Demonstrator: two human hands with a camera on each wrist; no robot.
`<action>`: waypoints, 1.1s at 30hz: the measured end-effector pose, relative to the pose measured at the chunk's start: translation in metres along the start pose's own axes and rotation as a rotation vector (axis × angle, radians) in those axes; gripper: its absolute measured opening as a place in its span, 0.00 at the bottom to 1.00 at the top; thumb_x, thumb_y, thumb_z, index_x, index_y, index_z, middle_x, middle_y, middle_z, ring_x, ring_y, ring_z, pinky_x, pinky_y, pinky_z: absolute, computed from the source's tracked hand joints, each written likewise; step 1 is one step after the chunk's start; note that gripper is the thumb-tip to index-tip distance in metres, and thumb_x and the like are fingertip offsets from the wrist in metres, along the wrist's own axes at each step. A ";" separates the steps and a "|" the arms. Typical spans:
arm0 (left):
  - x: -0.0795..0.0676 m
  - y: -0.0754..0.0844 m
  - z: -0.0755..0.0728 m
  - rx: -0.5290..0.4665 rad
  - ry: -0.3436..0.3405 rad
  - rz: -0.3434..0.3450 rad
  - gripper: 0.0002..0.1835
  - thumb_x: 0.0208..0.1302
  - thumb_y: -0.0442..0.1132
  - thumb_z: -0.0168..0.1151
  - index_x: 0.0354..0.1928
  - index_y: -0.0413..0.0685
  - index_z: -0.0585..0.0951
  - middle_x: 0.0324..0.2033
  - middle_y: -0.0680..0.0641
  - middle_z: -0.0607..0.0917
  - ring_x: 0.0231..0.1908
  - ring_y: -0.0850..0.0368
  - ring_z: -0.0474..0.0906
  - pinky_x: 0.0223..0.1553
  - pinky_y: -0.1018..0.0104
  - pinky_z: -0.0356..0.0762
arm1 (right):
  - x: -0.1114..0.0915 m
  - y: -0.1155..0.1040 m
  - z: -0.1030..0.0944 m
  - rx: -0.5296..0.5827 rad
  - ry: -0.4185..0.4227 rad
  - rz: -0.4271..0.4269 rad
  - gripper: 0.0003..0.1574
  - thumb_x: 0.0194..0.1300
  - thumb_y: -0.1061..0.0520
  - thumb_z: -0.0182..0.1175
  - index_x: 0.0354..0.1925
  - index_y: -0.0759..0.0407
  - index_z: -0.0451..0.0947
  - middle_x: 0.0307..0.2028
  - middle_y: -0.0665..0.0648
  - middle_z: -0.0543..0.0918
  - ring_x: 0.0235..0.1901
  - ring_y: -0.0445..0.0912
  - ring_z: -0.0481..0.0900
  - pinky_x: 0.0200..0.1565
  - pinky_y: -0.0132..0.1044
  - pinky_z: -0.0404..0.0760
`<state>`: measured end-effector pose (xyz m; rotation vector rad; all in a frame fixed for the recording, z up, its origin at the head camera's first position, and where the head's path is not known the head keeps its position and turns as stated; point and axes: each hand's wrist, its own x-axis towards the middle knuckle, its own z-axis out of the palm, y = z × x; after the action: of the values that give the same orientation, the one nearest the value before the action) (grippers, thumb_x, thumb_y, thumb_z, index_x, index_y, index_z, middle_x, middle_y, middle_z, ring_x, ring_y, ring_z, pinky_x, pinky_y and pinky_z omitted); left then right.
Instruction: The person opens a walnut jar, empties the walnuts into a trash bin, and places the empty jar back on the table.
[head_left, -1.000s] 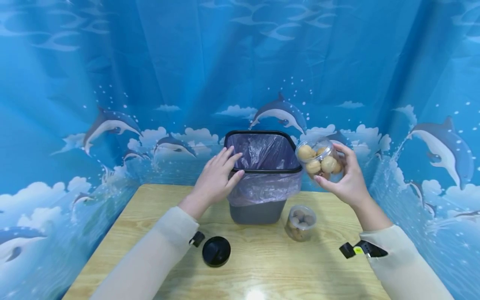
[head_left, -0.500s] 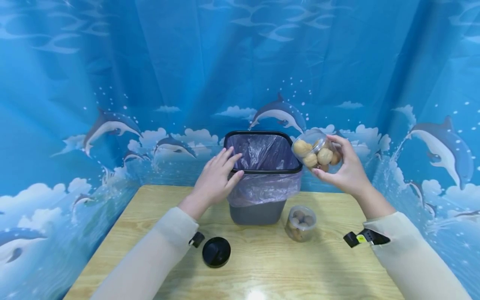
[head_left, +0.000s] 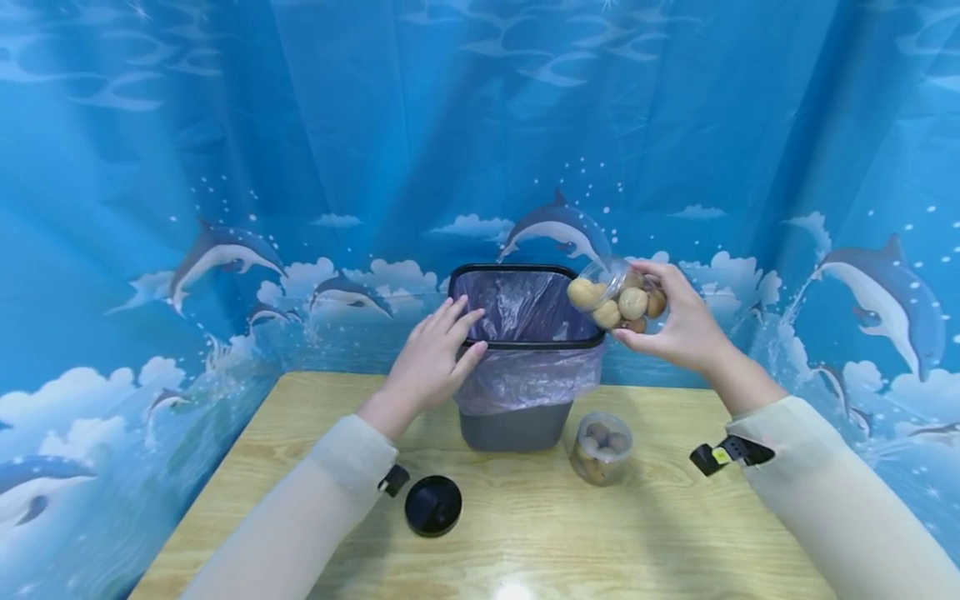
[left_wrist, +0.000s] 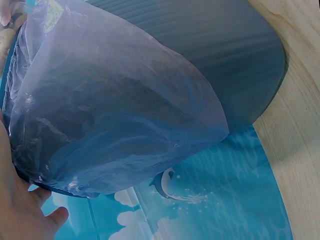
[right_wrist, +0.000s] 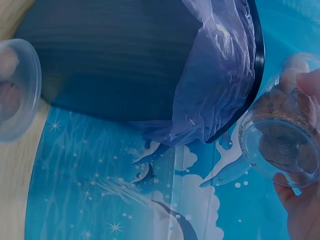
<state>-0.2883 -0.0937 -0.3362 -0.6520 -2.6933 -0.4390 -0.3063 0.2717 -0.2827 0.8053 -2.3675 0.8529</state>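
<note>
My right hand [head_left: 686, 329] grips a clear plastic jar [head_left: 617, 272] holding several round, tan and brown walnut-like balls [head_left: 633, 302]. The jar is tipped left, its mouth over the right rim of a grey bin [head_left: 517, 431]. Balls lie near that mouth, inside the jar. In the right wrist view, the jar's bottom [right_wrist: 285, 150] faces the camera, with thumb and fingers around its sides. My left hand [head_left: 427, 354] rests on the bin's left rim, fingers extended over the edge. A translucent purple liner [head_left: 525, 382] lines the bin and folds down outside its black rim [head_left: 540, 344].
A second clear jar [head_left: 596, 471] with similar balls stands on the wooden table [head_left: 517, 517], right of the bin's base. A round black lid [head_left: 433, 506] lies at the front left. Behind the table hangs a blue dolphin-print curtain [head_left: 450, 125].
My right hand has carried the jar left and slightly up, tipping it further toward the bin. Balls have shifted toward its mouth. My left hand stays put on the rim.
</note>
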 end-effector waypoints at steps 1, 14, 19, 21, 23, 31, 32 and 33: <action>0.000 0.000 0.000 -0.002 -0.004 -0.002 0.35 0.77 0.65 0.31 0.79 0.61 0.55 0.79 0.49 0.47 0.78 0.50 0.37 0.75 0.47 0.40 | 0.001 0.000 -0.001 -0.008 -0.010 0.003 0.60 0.48 0.62 0.78 0.74 0.51 0.59 0.65 0.65 0.66 0.62 0.64 0.67 0.56 0.67 0.70; 0.000 0.000 0.000 -0.015 -0.007 0.001 0.35 0.77 0.65 0.31 0.79 0.60 0.56 0.79 0.48 0.48 0.78 0.50 0.37 0.75 0.46 0.41 | 0.013 -0.006 -0.008 -0.075 -0.121 0.037 0.58 0.51 0.55 0.78 0.74 0.50 0.59 0.65 0.63 0.66 0.62 0.62 0.67 0.55 0.67 0.69; 0.000 0.000 -0.001 -0.011 -0.008 -0.001 0.34 0.77 0.64 0.32 0.79 0.60 0.55 0.79 0.48 0.48 0.78 0.49 0.38 0.75 0.46 0.41 | 0.017 -0.007 -0.010 -0.110 -0.154 0.027 0.57 0.52 0.55 0.78 0.74 0.51 0.59 0.66 0.63 0.65 0.62 0.61 0.67 0.55 0.66 0.71; 0.000 0.000 -0.001 -0.008 -0.006 0.000 0.34 0.77 0.64 0.32 0.79 0.60 0.55 0.79 0.48 0.48 0.78 0.48 0.39 0.75 0.46 0.41 | 0.019 -0.006 -0.010 -0.118 -0.165 0.023 0.57 0.52 0.55 0.78 0.74 0.52 0.59 0.66 0.63 0.65 0.62 0.61 0.67 0.55 0.66 0.71; 0.000 0.000 0.000 -0.007 -0.005 0.001 0.34 0.77 0.64 0.32 0.79 0.60 0.56 0.79 0.48 0.48 0.78 0.48 0.39 0.75 0.46 0.42 | 0.021 -0.006 -0.011 -0.127 -0.178 0.016 0.57 0.52 0.55 0.78 0.74 0.53 0.59 0.67 0.63 0.65 0.62 0.61 0.67 0.56 0.66 0.71; 0.000 0.001 0.000 -0.013 -0.007 -0.003 0.34 0.77 0.64 0.32 0.79 0.60 0.55 0.79 0.48 0.48 0.78 0.50 0.38 0.75 0.46 0.41 | 0.027 -0.009 -0.013 -0.168 -0.224 -0.013 0.56 0.52 0.56 0.77 0.74 0.53 0.60 0.67 0.63 0.65 0.58 0.59 0.71 0.51 0.63 0.75; 0.000 0.001 0.000 -0.012 -0.008 -0.004 0.34 0.77 0.64 0.32 0.79 0.61 0.55 0.79 0.49 0.48 0.78 0.50 0.38 0.75 0.46 0.41 | 0.028 -0.010 -0.014 -0.174 -0.228 -0.017 0.56 0.52 0.56 0.77 0.73 0.52 0.60 0.67 0.62 0.65 0.58 0.58 0.71 0.50 0.62 0.75; 0.000 0.001 0.000 -0.012 -0.008 -0.005 0.34 0.77 0.64 0.32 0.79 0.61 0.55 0.79 0.49 0.48 0.78 0.50 0.38 0.75 0.46 0.41 | 0.029 -0.010 -0.014 -0.180 -0.231 -0.022 0.56 0.52 0.55 0.77 0.73 0.52 0.60 0.67 0.62 0.65 0.57 0.58 0.71 0.49 0.61 0.75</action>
<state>-0.2880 -0.0925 -0.3357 -0.6521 -2.7018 -0.4554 -0.3163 0.2646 -0.2514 0.8948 -2.5855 0.5517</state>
